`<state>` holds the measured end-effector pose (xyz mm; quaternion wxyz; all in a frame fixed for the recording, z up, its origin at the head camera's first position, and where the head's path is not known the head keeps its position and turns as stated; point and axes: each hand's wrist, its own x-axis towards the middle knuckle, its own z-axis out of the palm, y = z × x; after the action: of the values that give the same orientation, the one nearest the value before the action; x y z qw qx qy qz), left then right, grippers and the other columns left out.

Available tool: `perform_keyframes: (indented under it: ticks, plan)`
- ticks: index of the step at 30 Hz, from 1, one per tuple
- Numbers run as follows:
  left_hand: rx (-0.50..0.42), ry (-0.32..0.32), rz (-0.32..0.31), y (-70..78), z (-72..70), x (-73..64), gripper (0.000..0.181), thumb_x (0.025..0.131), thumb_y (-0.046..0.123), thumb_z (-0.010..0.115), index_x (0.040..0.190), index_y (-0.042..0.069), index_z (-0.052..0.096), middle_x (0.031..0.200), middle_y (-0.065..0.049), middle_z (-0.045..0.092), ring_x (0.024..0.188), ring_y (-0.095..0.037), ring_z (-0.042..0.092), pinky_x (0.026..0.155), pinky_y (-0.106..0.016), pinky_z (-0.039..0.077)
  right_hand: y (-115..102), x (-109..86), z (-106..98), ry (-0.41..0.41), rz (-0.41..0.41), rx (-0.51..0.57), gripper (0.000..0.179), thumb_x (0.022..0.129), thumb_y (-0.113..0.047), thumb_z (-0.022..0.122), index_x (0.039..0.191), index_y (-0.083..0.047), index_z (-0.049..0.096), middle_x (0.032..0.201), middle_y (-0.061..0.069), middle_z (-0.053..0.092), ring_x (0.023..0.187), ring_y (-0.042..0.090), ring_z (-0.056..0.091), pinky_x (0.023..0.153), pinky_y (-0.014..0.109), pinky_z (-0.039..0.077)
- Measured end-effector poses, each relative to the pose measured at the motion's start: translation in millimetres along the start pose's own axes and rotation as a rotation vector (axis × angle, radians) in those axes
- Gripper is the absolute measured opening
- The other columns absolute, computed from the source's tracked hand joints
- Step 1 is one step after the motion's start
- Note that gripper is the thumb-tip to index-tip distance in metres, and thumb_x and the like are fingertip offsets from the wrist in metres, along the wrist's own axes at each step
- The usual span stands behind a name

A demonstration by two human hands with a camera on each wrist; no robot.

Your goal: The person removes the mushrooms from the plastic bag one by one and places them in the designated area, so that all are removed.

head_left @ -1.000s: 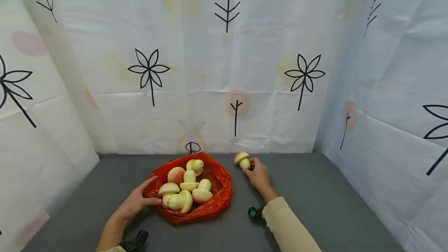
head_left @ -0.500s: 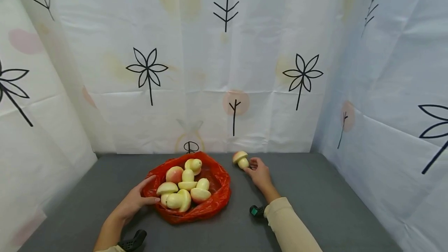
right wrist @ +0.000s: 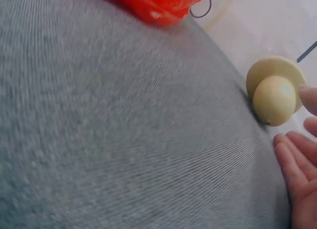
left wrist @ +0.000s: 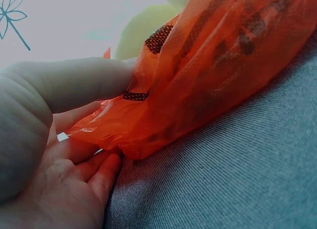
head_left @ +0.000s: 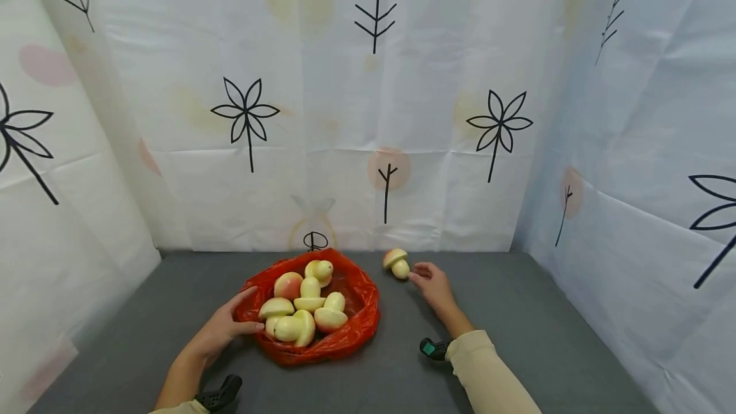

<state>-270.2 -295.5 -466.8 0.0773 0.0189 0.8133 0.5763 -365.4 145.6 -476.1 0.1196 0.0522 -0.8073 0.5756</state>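
A red plastic bag [head_left: 359, 331], its mouth spread wide, stands on the dark grey table. Inside lie several mushrooms [head_left: 330, 319], pale yellow with some pinkish caps; they look like toys. My left hand [head_left: 221, 331] holds the bag's left rim, and the left wrist view has the thin red plastic [left wrist: 198, 90] between thumb and fingers. One more mushroom [head_left: 397, 263] lies by itself on the table, right of the bag and near the back. My right hand [head_left: 434, 287] is just right of its stem, fingers loosely bent around nothing. In the right wrist view a small gap separates the fingertips from that mushroom [right wrist: 275, 97].
White patterned cloth [head_left: 322, 197] hangs behind the table's back edge and along both sides. A dark wrist device [head_left: 435, 349] sits on the right wrist, and another [head_left: 221, 393] on the left. Grey tabletop [head_left: 517, 312] extends to the right of the right hand.
My right hand has let go of the lone mushroom and drawn back a little toward the right and front. That mushroom stays on the table. My left hand keeps its place at the bag.
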Motion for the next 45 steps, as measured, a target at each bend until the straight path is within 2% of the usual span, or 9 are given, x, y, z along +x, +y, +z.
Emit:
perform_keyframes:
  ticks: [3, 6, 12, 20, 27, 33, 36, 40, 45]
  plan:
    - [-0.005, 0.0, -0.003, 0.1, -0.4, 0.2, 0.091, 0.085, 0.021, 0.076, 0.155, 0.007, 0.019, 0.156, -0.029, 0.006, 0.139, -0.049, 0.014, 0.108, -0.062, 0.024, -6, -2.8, 1, 0.014, 0.043, -0.009, 0.034, 0.091, -0.008, 0.068, 0.119, 0.008, 0.06, 0.109, 0.024, 0.066, 0.096, 0.034, 0.066, 0.078, 0.04, 0.055]
    - [-0.003, -0.004, -0.01, 0.9, -1.6, 0.7, 0.09, 0.086, 0.022, 0.075, 0.155, 0.007, 0.019, 0.156, -0.029, 0.006, 0.139, -0.05, 0.014, 0.108, -0.062, 0.023, -14, -7.3, 3, 0.013, 0.057, -0.077, 0.035, 0.091, -0.009, 0.068, 0.121, 0.006, 0.059, 0.109, 0.022, 0.066, 0.093, 0.033, 0.067, 0.075, 0.04, 0.055]
    - [0.014, -0.002, -0.012, 2.1, -3.7, 3.1, 0.089, 0.087, 0.024, 0.074, 0.155, 0.006, 0.018, 0.156, -0.029, 0.006, 0.138, -0.051, 0.013, 0.108, -0.064, 0.021, -26, -13.3, 7, 0.012, -0.019, -0.217, 0.033, 0.088, -0.003, 0.069, 0.119, 0.003, 0.061, 0.107, 0.019, 0.067, 0.096, 0.036, 0.065, 0.075, 0.045, 0.053]
    - [0.012, 0.003, -0.01, 0.9, -4.5, 3.2, 0.088, 0.088, 0.023, 0.073, 0.155, 0.006, 0.018, 0.156, -0.03, 0.007, 0.139, -0.051, 0.013, 0.108, -0.064, 0.02, -46, -25.5, 12, -0.054, -0.114, -0.175, 0.032, 0.088, -0.004, 0.07, 0.119, -0.002, 0.063, 0.11, 0.014, 0.067, 0.097, 0.033, 0.065, 0.077, 0.043, 0.054]
    - [0.006, 0.006, -0.011, 1.9, -2.6, 1.6, 0.088, 0.088, 0.022, 0.073, 0.155, 0.006, 0.018, 0.156, -0.03, 0.006, 0.138, -0.052, 0.013, 0.108, -0.064, 0.021, -71, -41.1, 22, -0.169, -0.256, -0.166, 0.03, 0.091, -0.008, 0.069, 0.12, -0.003, 0.062, 0.117, 0.017, 0.064, 0.102, 0.035, 0.063, 0.077, 0.043, 0.055]
    - [-0.019, 0.012, -0.021, 0.4, 0.6, -0.3, 0.089, 0.086, 0.024, 0.075, 0.154, 0.007, 0.021, 0.156, -0.028, 0.008, 0.139, -0.05, 0.013, 0.109, -0.063, 0.021, -83, -53.9, 36, -0.338, -0.483, -0.183, 0.038, 0.093, -0.018, 0.067, 0.127, -0.002, 0.058, 0.125, 0.015, 0.059, 0.105, 0.034, 0.06, 0.082, 0.045, 0.053]
    - [-0.025, 0.017, -0.021, -0.3, 1.0, -0.6, 0.089, 0.085, 0.024, 0.076, 0.154, 0.007, 0.022, 0.156, -0.027, 0.009, 0.139, -0.049, 0.014, 0.108, -0.062, 0.021, -85, -58.6, 45, -0.385, -0.563, -0.231, 0.044, 0.094, -0.023, 0.067, 0.131, -0.002, 0.055, 0.13, 0.012, 0.056, 0.115, 0.03, 0.055, 0.092, 0.047, 0.049]
    - [-0.02, 0.018, -0.015, -0.5, 0.7, -0.6, 0.089, 0.085, 0.024, 0.076, 0.154, 0.007, 0.022, 0.156, -0.027, 0.008, 0.139, -0.049, 0.012, 0.108, -0.063, 0.021, -87, -61.8, 56, -0.433, -0.589, -0.271, 0.051, 0.093, -0.028, 0.068, 0.136, -0.006, 0.052, 0.139, 0.008, 0.05, 0.128, 0.026, 0.046, 0.104, 0.048, 0.039]
    - [-0.015, 0.021, -0.02, -0.2, 0.6, 0.1, 0.09, 0.084, 0.025, 0.077, 0.154, 0.008, 0.023, 0.157, -0.027, 0.008, 0.14, -0.049, 0.012, 0.109, -0.063, 0.02, -85, -61.4, 66, -0.508, -0.6, -0.324, 0.061, 0.091, -0.033, 0.069, 0.144, -0.012, 0.045, 0.147, 0.012, 0.043, 0.135, 0.028, 0.039, 0.107, 0.05, 0.033]
